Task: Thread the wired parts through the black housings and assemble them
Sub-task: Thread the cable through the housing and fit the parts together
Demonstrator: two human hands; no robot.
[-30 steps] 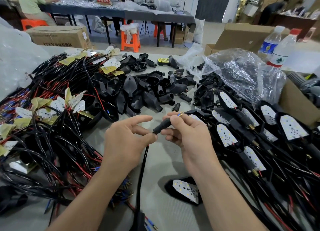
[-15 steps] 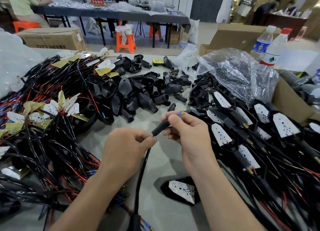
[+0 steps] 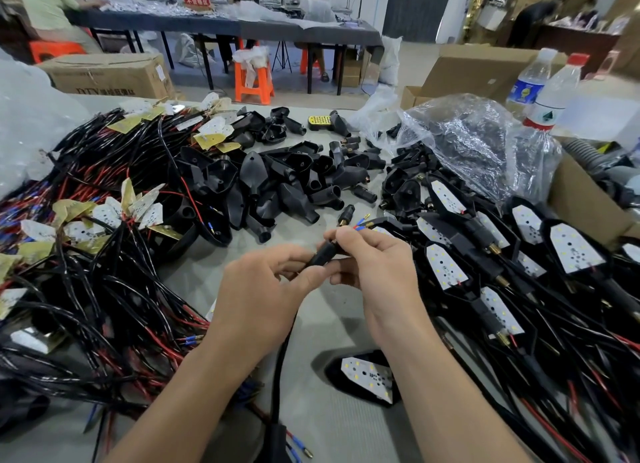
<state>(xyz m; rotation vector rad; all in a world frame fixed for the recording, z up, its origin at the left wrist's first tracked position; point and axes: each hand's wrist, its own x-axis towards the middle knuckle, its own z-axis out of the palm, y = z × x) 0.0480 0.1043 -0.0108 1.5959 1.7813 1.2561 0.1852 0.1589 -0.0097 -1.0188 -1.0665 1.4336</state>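
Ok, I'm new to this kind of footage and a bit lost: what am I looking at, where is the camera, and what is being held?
No machine here: a person works with two bare hands, and the camera sits on their head, looking forward and down, so both forearms reach in from the bottom. The left hand and right hand together pinch a small black sleeve; a black cable runs from it toward the person, and red and blue wire ends with metal tips poke out above the right hand. On the grey table lie a tangle of wired boards on the left, a pile of empty black housings in the middle, and housings with white boards in them on the right.
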